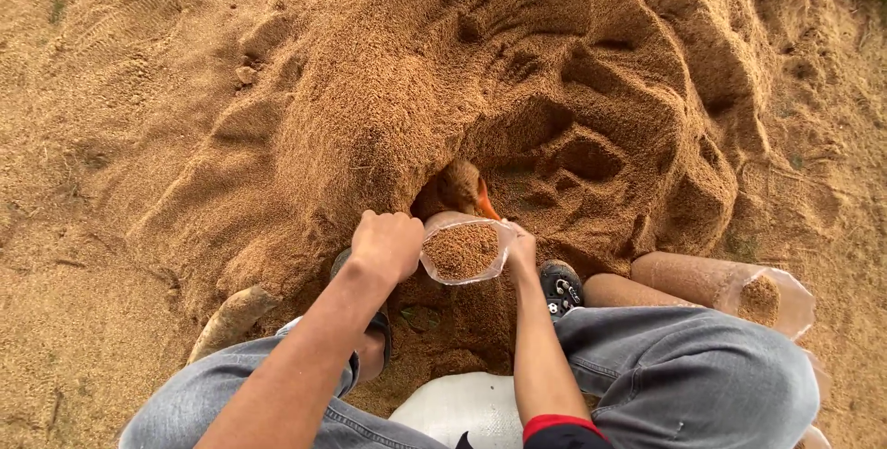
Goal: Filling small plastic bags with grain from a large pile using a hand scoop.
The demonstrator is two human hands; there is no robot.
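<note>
Your left hand (386,244) has its fingers curled tight on the rim of the clear bag (462,250) of sawdust; your right hand (521,248) pinches the opposite rim, the sawdust heap (517,70) just beyond.

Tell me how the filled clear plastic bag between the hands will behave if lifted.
The clear plastic bag looks packed to its mouth with sawdust-like grains, so probably hefty. Its thin film is likely floppy and may sag unless supported. Open at the top, it could spill if tilted; both hands grip its rim.
</note>
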